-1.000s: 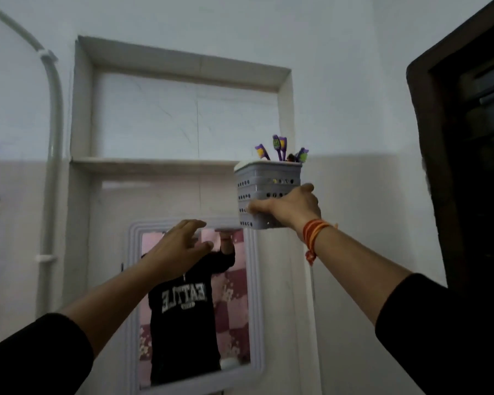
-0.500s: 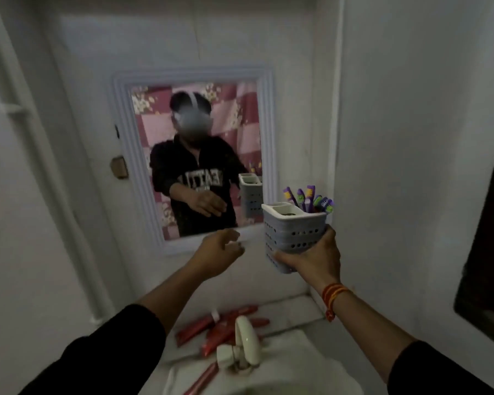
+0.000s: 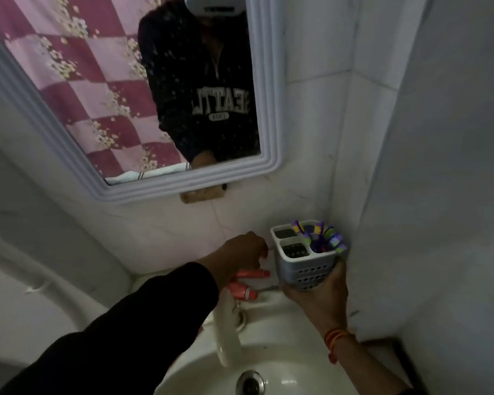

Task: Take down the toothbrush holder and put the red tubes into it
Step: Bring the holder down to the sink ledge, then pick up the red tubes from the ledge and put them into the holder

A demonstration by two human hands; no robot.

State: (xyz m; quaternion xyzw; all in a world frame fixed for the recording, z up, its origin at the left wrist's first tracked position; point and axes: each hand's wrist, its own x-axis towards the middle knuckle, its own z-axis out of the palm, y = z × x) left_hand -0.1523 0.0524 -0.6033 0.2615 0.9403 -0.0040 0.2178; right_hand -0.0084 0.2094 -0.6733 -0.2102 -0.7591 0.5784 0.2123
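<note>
The grey perforated toothbrush holder [image 3: 304, 265] is low in the corner above the sink's back ledge, with my right hand [image 3: 318, 297] gripping it from below. Purple and green toothbrushes [image 3: 321, 238] stand in its right compartment; the two left compartments look empty. My left hand [image 3: 240, 256] is curled over the red tubes [image 3: 250, 274] on the ledge just left of the holder. A second red tube [image 3: 241, 291] pokes out under that hand. Whether the fingers grip a tube is hidden.
A white tap [image 3: 227, 332] rises over the white sink [image 3: 294, 374] with its metal drain [image 3: 250, 382]. A white-framed mirror [image 3: 183, 186] hangs on the tiled wall above. The side wall [image 3: 425, 195] closes in on the right.
My right hand has lowered the holder from chest height down to the ledge in the corner. My left hand has dropped onto the red tubes. My view has tilted down to the sink.
</note>
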